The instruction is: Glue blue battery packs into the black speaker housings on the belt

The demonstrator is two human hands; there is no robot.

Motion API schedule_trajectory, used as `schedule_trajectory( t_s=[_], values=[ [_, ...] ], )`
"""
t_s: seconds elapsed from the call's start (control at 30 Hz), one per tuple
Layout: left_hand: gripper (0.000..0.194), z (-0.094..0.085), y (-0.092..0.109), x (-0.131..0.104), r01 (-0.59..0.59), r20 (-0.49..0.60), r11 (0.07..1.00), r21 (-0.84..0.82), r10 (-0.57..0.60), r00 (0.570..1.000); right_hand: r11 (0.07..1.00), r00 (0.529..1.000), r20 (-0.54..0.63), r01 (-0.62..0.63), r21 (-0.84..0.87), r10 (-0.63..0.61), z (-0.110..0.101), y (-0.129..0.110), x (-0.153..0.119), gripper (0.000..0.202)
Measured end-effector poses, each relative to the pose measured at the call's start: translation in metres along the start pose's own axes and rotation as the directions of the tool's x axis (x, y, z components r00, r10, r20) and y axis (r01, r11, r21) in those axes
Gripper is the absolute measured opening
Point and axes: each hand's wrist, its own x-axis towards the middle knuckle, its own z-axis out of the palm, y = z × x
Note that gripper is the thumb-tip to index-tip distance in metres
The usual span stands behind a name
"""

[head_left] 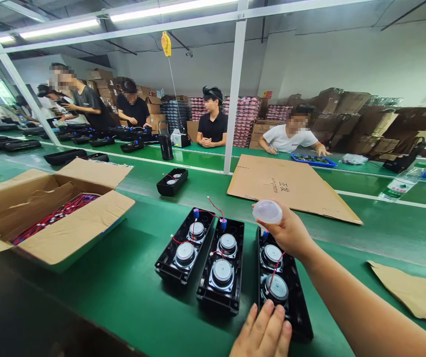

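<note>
My right hand (291, 230) grips a translucent white plastic bottle (268, 212), its round end facing me. It is above the far end of the rightmost speaker housing (300, 292), a black open box with two round silver speakers and red wires. The bottle's other end is hidden. Over the near end of that housing lies my left hand (263, 329), its fingers stretched out and touching it. To the left are two more speaker housings: the middle one (216, 292) and the left one (172, 260). Both have silver speakers, red wires and a blue part at the far end.
An open cardboard box (75, 233) of red and blue wires stands left. Beyond are a flat cardboard sheet (272, 183), another speaker housing (172, 182) and a clear bottle (402, 183). Torn brown paper (413, 290) lies right. Several co-workers sit or stand across the bench.
</note>
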Motion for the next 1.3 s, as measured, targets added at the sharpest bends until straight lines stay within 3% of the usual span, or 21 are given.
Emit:
schedule_trajectory(
  t_s=[0.27, 0.67, 0.97, 1.3],
  values=[
    [0.033, 0.012, 0.006, -0.006, 0.042, -0.061, 0.999, 0.018, -0.041, 0.997, 1.000, 1.000, -0.005, -0.007, 0.006, 0.008, -0.001, 0.001, 0.001, 0.038],
    [0.031, 0.013, 0.005, -0.005, 0.035, -0.094, 0.999, 0.029, -0.032, 0.995, 1.000, 1.000, -0.004, -0.007, 0.013, 0.007, 0.000, 0.000, 0.001, 0.039],
    [0.032, 0.019, 0.011, -0.011, 0.050, -0.067, 0.997, 0.055, -0.046, 0.997, 1.000, 1.000, -0.004, -0.001, 0.011, 0.001, -0.003, -0.004, 0.000, 0.038],
    [0.033, 0.012, 0.007, -0.008, 0.034, -0.040, 0.998, 0.047, -0.032, 0.999, 1.000, 1.000, 0.006, 0.003, 0.012, -0.003, -0.001, -0.003, 0.004, 0.040]
  ],
)
